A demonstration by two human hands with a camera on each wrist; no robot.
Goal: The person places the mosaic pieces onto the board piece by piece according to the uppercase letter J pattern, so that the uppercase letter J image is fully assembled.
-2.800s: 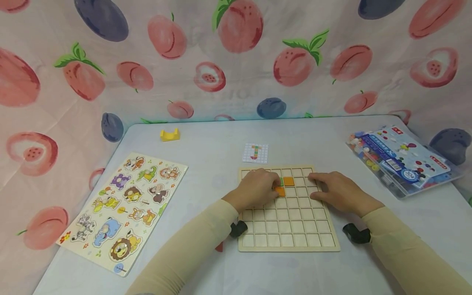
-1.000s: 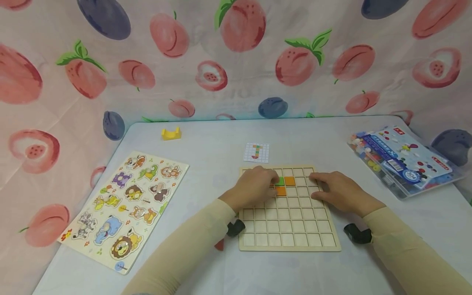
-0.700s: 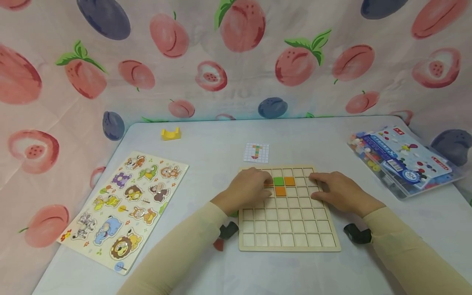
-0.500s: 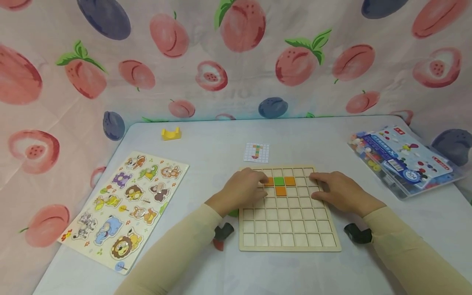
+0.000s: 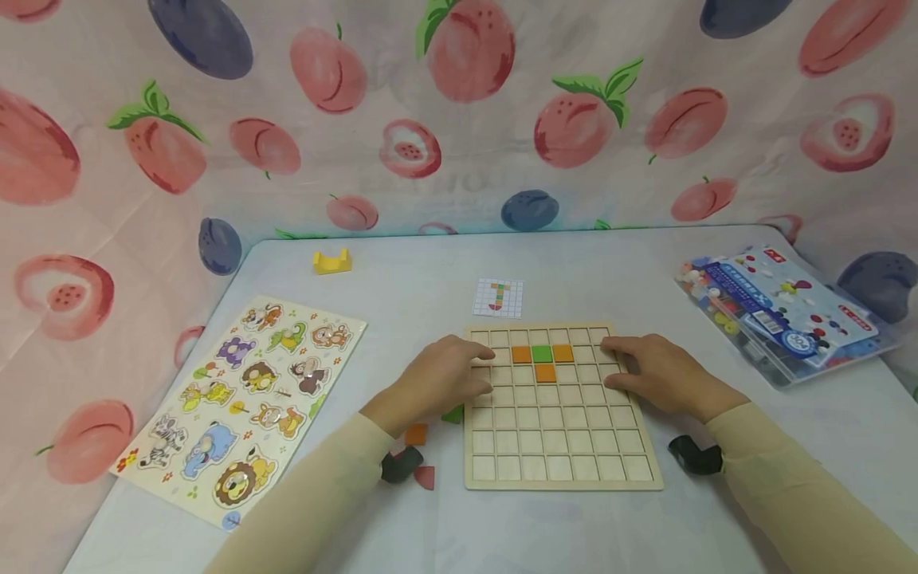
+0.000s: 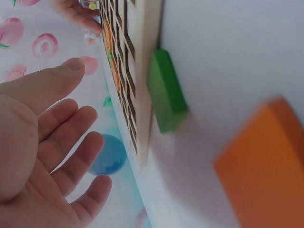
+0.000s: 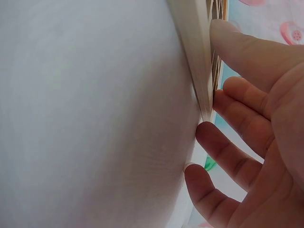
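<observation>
A wooden grid board (image 5: 562,472) lies on the table, holding a row of an orange tile (image 5: 520,355), a green tile (image 5: 541,354) and another orange tile (image 5: 562,353); one more orange tile (image 5: 546,373) sits below the green one. The left hand (image 5: 437,375) hovers over the board's left edge, fingers relaxed and holding nothing; the left wrist view shows them apart. Along the board's right edge rests the right hand (image 5: 656,371), its thumb and fingertips touching the rim in the right wrist view (image 7: 256,118).
Beside the board's left edge lie a green piece (image 6: 166,92), an orange piece (image 5: 416,434) and a red piece (image 5: 425,477). A patterned card (image 5: 498,298) is behind the board. Also present are an animal puzzle (image 5: 244,406), a yellow holder (image 5: 332,261) and a plastic bead box (image 5: 782,307).
The left hand has moved left off the tiles, uncovering an orange tile left of the green one, plus loose pieces beside the board. The right hand has stayed at the board's edge.
</observation>
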